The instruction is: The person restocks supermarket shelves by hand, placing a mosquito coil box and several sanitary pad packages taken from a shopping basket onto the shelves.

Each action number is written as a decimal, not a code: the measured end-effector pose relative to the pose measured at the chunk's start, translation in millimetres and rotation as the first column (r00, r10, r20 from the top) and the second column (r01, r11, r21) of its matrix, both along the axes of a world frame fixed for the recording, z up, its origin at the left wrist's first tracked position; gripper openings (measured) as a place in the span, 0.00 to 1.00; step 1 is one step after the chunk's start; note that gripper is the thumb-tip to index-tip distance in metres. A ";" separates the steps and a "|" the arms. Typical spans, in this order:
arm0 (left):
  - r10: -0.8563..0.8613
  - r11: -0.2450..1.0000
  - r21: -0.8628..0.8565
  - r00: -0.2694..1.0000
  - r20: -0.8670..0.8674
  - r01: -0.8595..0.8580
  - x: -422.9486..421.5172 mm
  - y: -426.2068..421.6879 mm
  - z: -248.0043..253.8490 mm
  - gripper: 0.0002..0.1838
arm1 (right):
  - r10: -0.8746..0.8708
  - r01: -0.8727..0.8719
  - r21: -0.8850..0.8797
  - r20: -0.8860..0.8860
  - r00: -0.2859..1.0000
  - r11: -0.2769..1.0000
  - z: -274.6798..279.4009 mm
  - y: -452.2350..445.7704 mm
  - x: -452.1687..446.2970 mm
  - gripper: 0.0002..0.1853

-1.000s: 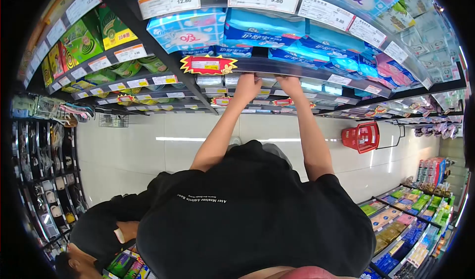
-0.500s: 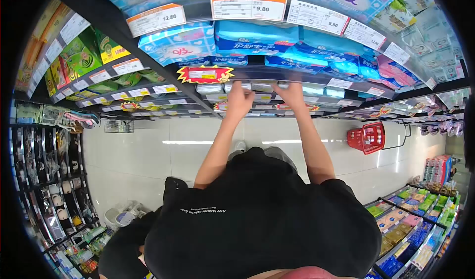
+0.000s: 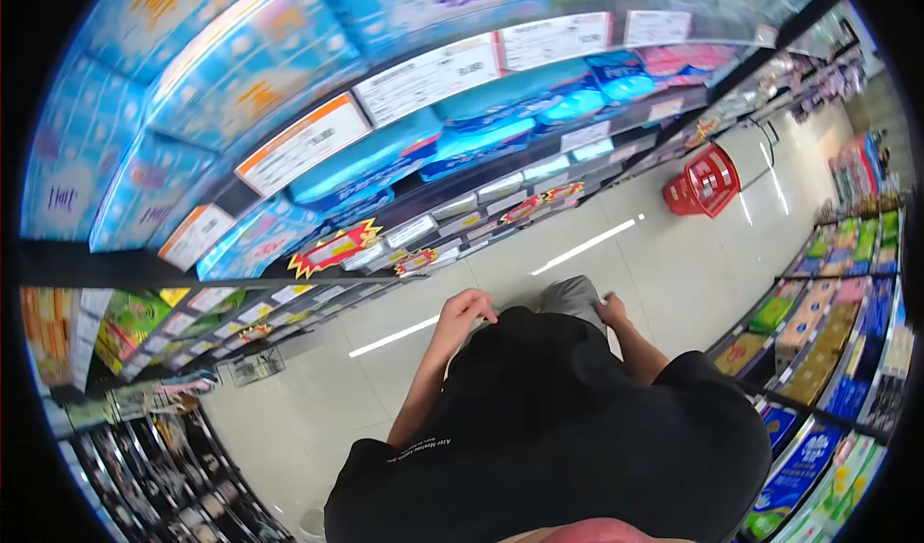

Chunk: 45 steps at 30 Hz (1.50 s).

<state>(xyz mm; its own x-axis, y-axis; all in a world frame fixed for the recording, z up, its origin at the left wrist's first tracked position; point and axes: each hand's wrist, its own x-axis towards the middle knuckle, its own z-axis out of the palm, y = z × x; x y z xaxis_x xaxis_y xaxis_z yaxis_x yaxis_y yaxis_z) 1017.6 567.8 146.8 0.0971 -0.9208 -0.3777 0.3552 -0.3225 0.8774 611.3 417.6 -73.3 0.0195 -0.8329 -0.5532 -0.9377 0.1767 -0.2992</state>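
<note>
My left hand (image 3: 468,312) is in front of my black shirt (image 3: 549,399), apart from the shelf. Its fingers are curled in and nothing shows in them. My right hand (image 3: 612,310) hangs low beside my grey trousers (image 3: 570,299); its fingers are small and partly hidden, so their pose is unclear. Ahead of both hands is a shelf with blue soft packs (image 3: 481,143) and blue checked packs (image 3: 260,71) above them. A red and yellow price tag (image 3: 337,247) sticks out from the shelf edge.
A red shopping basket (image 3: 707,182) with a dark handle stands on the pale tiled floor (image 3: 500,293) to the right. Shelves with packaged goods (image 3: 818,341) are at the lower right. A dark rack (image 3: 183,476) stands at the lower left.
Both hands have drawn back from the lower shelf to near my body. The view has turned, so the shelf now slants and the blue checked packs fill the upper left.
</note>
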 end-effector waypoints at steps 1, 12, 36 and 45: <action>-0.047 0.998 -0.030 0.998 0.050 0.049 -2.6 -15.2 -1.0 0.11 | 0.033 -0.032 0.009 -0.137 0.990 0.999 5.1 10.8 -23.6 0.30; -0.183 0.966 -0.088 0.883 0.432 0.243 -84.4 -205.7 58.5 0.24 | -0.195 0.142 0.196 0.288 0.937 0.970 -51.3 -15.9 -95.6 0.16; -0.143 0.942 -0.209 0.874 0.464 0.265 -220.1 -309.5 60.8 0.07 | -0.621 0.332 0.599 0.371 0.690 0.728 7.1 -176.4 -166.5 0.18; -0.513 0.788 -0.099 0.738 0.438 0.607 -217.1 -386.6 4.6 0.07 | -0.593 0.538 0.253 0.263 0.761 0.804 14.7 -105.2 -189.2 0.20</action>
<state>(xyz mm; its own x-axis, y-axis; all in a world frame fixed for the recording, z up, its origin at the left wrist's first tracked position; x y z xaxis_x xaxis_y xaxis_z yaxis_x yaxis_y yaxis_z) 800.5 181.2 151.5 -0.3762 -0.9038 -0.2037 -0.1923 -0.1389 0.9714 422.2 312.4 -58.7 -0.2337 -0.6526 -0.7208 -0.5108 0.7132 -0.4801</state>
